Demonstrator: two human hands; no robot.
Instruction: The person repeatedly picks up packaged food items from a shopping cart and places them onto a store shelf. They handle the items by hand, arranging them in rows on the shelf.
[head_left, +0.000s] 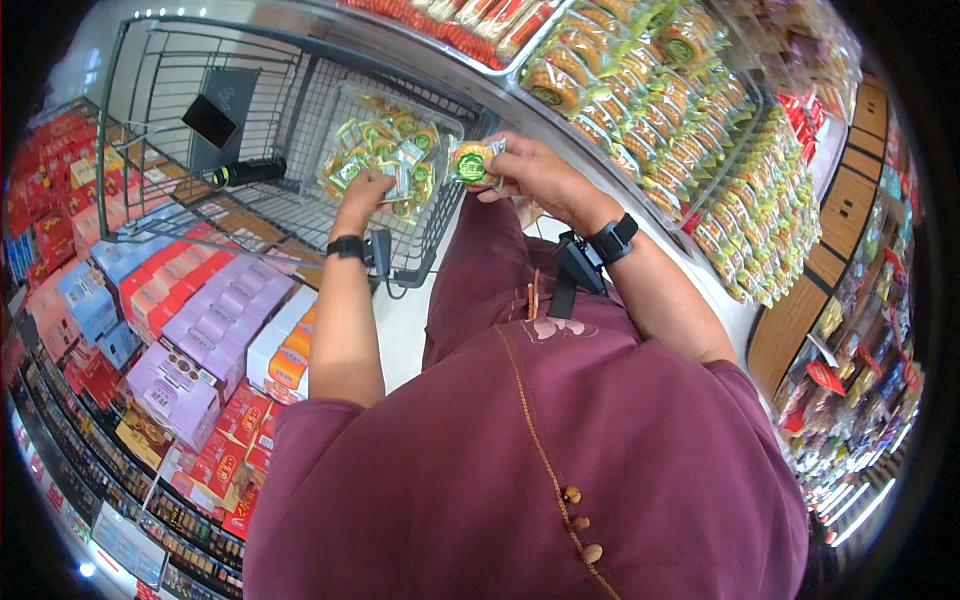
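My right hand (529, 169) pinches a clear-wrapped round biscuit packet (474, 165) with a green label, held up at the near right corner of the shopping cart. Inside the cart, a clear plastic tray (319, 169) holds many similar packets in a loose heap. Over that heap is my left hand (365, 196), its thumb lying across a small wrapped packet (397, 184) and its other fingers mostly hidden. Both wrists wear black straps with small devices.
The metal cart (300, 75) also carries a smartphone (210, 121), a dark flat box (225, 146) and a black bottle (255, 172). At right, a display bin (679, 221) is stacked with wrapped biscuits (630, 97). Boxed goods (217, 315) crowd the left side.
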